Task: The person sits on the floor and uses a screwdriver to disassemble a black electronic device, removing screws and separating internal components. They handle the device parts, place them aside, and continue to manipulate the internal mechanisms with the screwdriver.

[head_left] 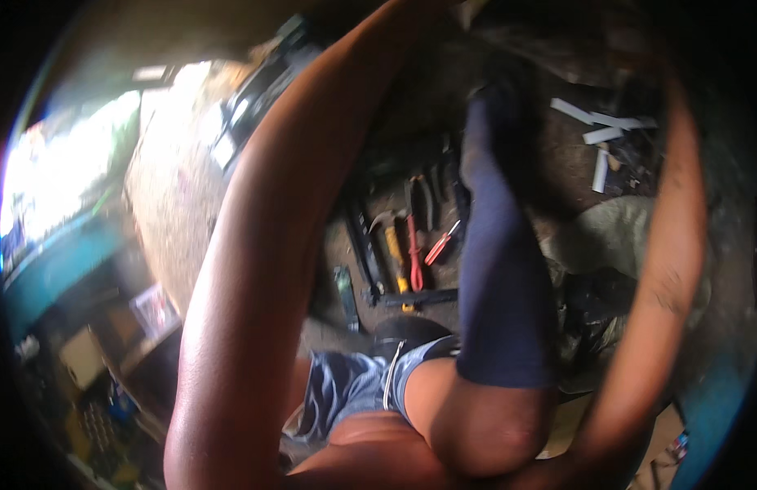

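Observation:
My left forearm stretches up across the picture, and its hand runs out past the top edge. On the right side, my other arm reaches up until its hand is lost in the dark rim. What either hand holds or touches is hidden. Between my legs on the ground lie a claw hammer [397, 253] with a yellow handle, a red-handled pair of pliers [415, 245] and a red screwdriver [440, 246]. Dark metal bars [364, 245] flank these tools. A clear plastic bottle [346, 298] lies just left of them.
My leg in a dark blue sock [505, 269] stretches forward beside the tools. Several white strips [603, 135] are scattered at the far right. Below them sits a pale sack [603, 233]. Cluttered boxes [83, 358] and a blue-green edge [64, 261] stand at the left.

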Available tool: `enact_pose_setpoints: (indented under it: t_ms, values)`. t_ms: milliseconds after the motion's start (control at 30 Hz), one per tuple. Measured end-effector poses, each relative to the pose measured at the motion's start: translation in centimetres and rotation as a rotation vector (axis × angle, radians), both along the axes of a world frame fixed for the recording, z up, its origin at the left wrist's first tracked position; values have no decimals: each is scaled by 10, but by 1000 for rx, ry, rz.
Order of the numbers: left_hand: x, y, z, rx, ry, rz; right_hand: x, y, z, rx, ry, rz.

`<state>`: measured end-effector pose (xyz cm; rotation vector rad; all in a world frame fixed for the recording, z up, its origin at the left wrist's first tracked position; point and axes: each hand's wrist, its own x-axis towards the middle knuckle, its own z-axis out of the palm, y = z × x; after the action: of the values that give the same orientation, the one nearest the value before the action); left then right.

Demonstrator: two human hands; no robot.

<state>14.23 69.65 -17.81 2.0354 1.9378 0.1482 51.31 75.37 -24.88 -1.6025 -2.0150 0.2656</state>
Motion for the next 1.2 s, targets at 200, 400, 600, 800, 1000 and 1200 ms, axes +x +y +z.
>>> enact_pose_setpoints:
  t_ms: [200, 400, 600, 800, 1000, 1200]
  values:
    - [-34, -160, -11, 238, -577, 359, 46, -140, 25, 90, 298, -66]
    - [-70, -507, -108, -141, -440, 1136, -15, -408, -7, -616, 603, -105]
    - [-27, -576, -131, -418, -631, 1090, -76, -526, 28, -1213, 457, 131]
    - [-59, -570, -31, -481, -1040, 848, 67, -436, 75, -632, 368, -222]
    - [-85, -586, 138, -141, -996, 667, 88, -372, 291, 3, 419, -224]
    - [-116, -613, 202, 198, -1364, 1165, -139, -442, 355, -826, 795, 601]
